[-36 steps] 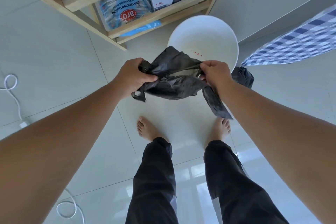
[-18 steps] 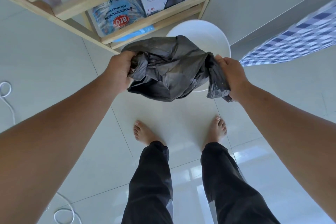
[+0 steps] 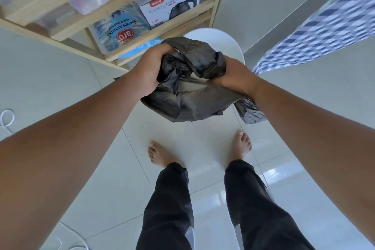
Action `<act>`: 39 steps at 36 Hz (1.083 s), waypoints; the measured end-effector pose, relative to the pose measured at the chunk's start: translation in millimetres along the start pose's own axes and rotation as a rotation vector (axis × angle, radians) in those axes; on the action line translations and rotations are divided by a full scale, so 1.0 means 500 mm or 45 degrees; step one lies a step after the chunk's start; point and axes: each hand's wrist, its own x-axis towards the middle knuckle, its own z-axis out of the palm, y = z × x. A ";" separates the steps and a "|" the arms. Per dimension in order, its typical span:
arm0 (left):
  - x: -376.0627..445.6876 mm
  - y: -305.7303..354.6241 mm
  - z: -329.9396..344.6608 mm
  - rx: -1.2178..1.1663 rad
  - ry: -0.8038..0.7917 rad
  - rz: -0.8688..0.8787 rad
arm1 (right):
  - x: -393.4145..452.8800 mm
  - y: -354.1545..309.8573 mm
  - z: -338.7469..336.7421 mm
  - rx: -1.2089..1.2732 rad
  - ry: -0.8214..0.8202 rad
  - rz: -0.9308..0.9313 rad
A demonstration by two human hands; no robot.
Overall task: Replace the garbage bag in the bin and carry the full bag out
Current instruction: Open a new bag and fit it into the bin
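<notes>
currently both the left hand and right hand clench the crumpled fresh bag; next, spread its mouth over the bin.

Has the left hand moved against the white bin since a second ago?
Yes. The left hand, gripping the black bag, has shifted up toward the bin and shelf, closer to the right hand.
</notes>
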 end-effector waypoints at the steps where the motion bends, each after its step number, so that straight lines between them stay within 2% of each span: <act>1: 0.002 0.001 0.003 0.020 -0.037 0.044 | 0.001 0.006 0.002 0.032 0.069 0.034; 5: 0.003 -0.006 0.010 0.316 -0.155 0.346 | 0.004 0.026 -0.004 0.275 0.414 0.269; 7: 0.006 -0.017 0.015 0.423 -0.212 0.424 | -0.003 0.028 -0.015 0.297 0.529 0.318; 9: 0.011 -0.036 0.025 0.439 -0.187 0.476 | -0.016 0.028 -0.026 0.342 0.592 0.345; 15: -0.018 -0.087 0.101 0.404 0.073 0.605 | -0.035 0.039 -0.044 0.420 0.652 0.484; 19: -0.034 -0.134 0.139 0.300 0.014 0.543 | -0.040 0.041 -0.057 0.431 0.673 0.566; 23: -0.023 -0.155 0.152 0.548 0.279 0.579 | -0.030 0.055 -0.074 0.406 0.653 0.624; 26: 0.002 -0.147 0.133 0.387 0.410 0.457 | -0.025 0.068 -0.087 0.337 0.554 0.644; 29: 0.025 -0.117 0.112 0.168 0.443 0.239 | -0.015 0.083 -0.089 0.243 0.464 0.637; 32: 0.042 -0.074 0.098 -0.275 0.385 -0.011 | 0.001 0.103 -0.075 0.210 0.437 0.635; 35: 0.047 -0.041 0.078 -0.736 0.236 0.067 | 0.024 0.123 -0.062 0.396 0.453 0.689; 37: 0.041 -0.029 0.065 -0.743 0.292 0.083 | 0.052 0.119 -0.070 0.519 0.453 0.705; 39: 0.035 -0.027 0.064 -0.468 0.370 0.058 | 0.056 0.150 -0.043 0.593 0.453 0.770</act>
